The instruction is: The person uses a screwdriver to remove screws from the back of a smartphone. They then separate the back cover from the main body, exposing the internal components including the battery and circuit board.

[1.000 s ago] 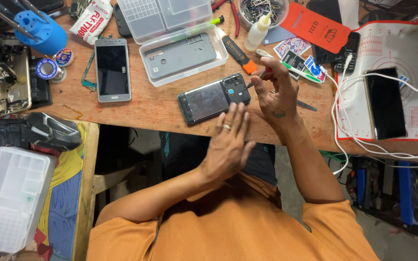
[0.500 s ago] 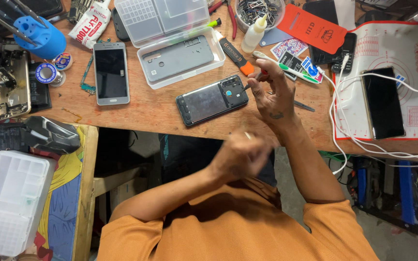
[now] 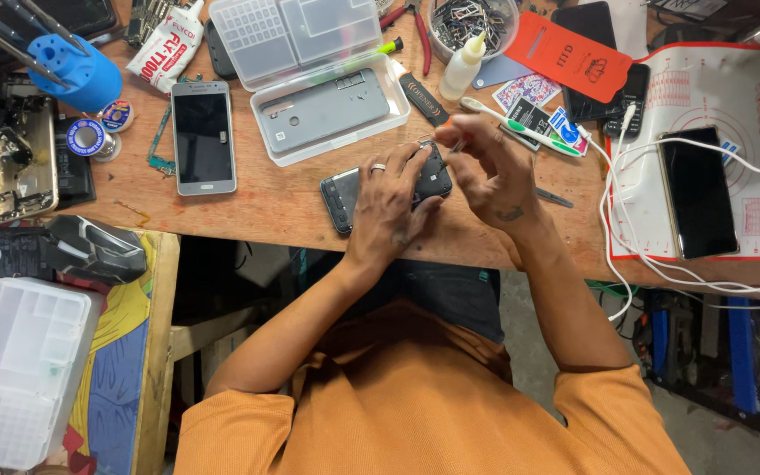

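A dark phone with its back opened lies near the front edge of the wooden bench. My left hand, with a ring on one finger, lies flat over the phone's middle and holds it down. My right hand hovers at the phone's right end with its fingers pinched on a thin tool. The tool's tip points at the camera end of the phone. Much of the phone is hidden under both hands.
Also on the bench are a silver phone, a clear case holding a grey back cover, a blue tool holder, a glue tube and a white bottle. At the right a black phone with white cables lies on a mat. Clear organiser boxes stand low left.
My left hand was raised off the bench near my body. It has moved forward and come down on the dark phone. My right hand stays at the phone's right end.
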